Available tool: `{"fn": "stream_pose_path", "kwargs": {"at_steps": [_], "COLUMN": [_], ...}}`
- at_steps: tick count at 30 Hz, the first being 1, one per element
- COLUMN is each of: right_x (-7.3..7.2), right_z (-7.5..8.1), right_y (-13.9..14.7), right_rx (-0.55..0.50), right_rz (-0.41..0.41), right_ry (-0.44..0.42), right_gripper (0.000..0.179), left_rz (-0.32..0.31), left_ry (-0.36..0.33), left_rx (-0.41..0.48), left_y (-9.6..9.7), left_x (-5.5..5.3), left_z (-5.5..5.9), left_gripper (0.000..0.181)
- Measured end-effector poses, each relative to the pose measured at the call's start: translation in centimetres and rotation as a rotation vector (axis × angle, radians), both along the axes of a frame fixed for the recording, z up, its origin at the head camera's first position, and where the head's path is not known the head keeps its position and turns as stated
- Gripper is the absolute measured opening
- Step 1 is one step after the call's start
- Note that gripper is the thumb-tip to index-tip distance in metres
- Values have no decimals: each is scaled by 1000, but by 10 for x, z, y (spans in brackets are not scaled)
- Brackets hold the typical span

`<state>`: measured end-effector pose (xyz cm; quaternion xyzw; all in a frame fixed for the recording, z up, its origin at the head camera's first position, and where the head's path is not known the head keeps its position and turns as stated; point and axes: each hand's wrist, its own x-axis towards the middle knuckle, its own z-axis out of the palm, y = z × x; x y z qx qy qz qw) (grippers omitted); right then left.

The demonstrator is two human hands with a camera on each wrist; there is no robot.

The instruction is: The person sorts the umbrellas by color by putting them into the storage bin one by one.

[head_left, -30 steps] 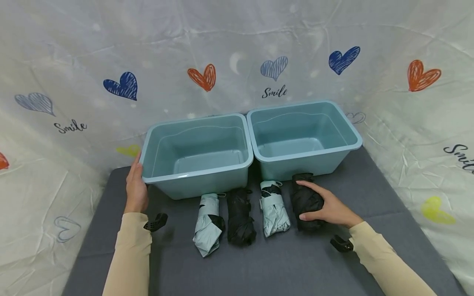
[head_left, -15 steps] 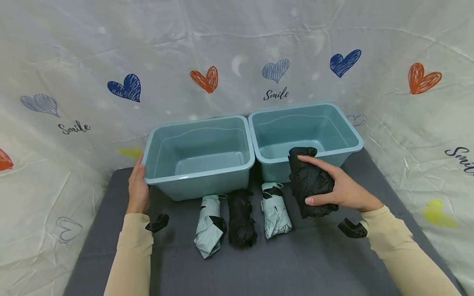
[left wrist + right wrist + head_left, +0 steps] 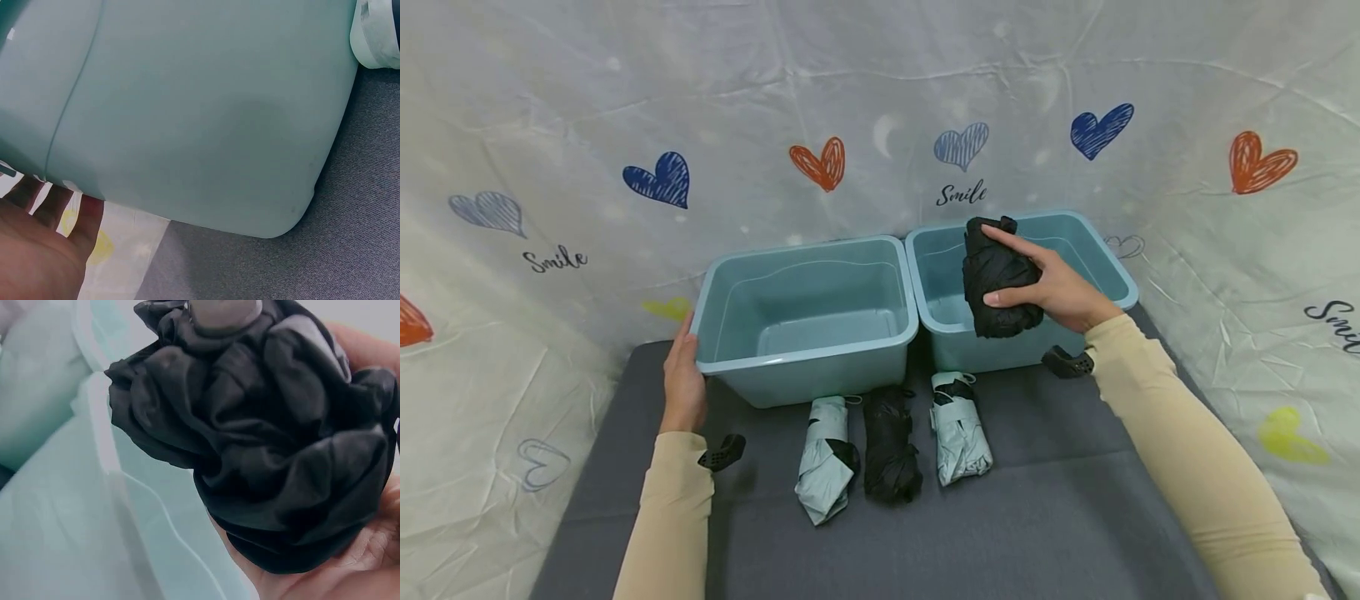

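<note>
My right hand [image 3: 1051,287] grips a folded black umbrella [image 3: 1000,279] between thumb and fingers, over the front rim of the right blue bin [image 3: 1000,354]. In the right wrist view the crumpled fabric of this umbrella [image 3: 269,444] fills the middle, its blunt handle end at the top. My left hand [image 3: 683,387] rests with fairly straight fingers against the left end of the left blue bin [image 3: 812,375]. The left wrist view has the fingers [image 3: 87,225] along the bin's outer wall [image 3: 206,125].
Three folded umbrellas lie on the grey cloth [image 3: 1000,533] before the bins: a pale one with black patches [image 3: 825,467], a black one [image 3: 891,450] and another pale one [image 3: 958,433]. A white sheet with printed hearts [image 3: 880,83] hangs behind the bins.
My right hand has lifted the black umbrella off the cloth and carried it up and forward over the right bin. The left hand has stayed at the left bin's end.
</note>
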<state>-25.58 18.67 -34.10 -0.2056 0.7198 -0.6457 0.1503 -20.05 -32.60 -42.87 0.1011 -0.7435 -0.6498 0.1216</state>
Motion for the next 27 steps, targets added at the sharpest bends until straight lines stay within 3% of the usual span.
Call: {"fn": "stream_pose_path", "kwargs": {"at_steps": [5, 11, 19, 27], "right_x": [-27, -48, -66, -72], "right_z": [-1, -10, -24, -40], "right_y": [-17, -38, -55, -60], "right_rx": [-37, -56, 48, 212], "right_rz": [20, 53, 53, 41], "right_ry": [-87, -171, -207, -186], "right_gripper": [89, 90, 92, 94], "left_rz": [11, 18, 33, 32], "left_ry": [3, -3, 3, 21], "left_rx": [8, 16, 2, -10], "left_y": [0, 0, 1, 1], "left_x": [0, -1, -1, 0], "left_z": [0, 0, -1, -2], "left_gripper": [51, 51, 50, 49]}}
